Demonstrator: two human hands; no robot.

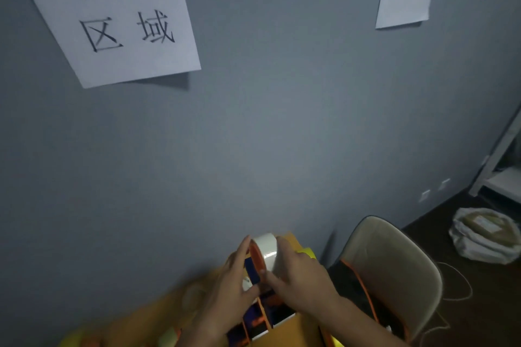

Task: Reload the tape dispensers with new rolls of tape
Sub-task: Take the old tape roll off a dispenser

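Head view showed, at 6 o'clock, the left hand gripping the dispenser while the right hand curled round the roll. Best, I judged, to keep the roll square to the hub and press evenly.
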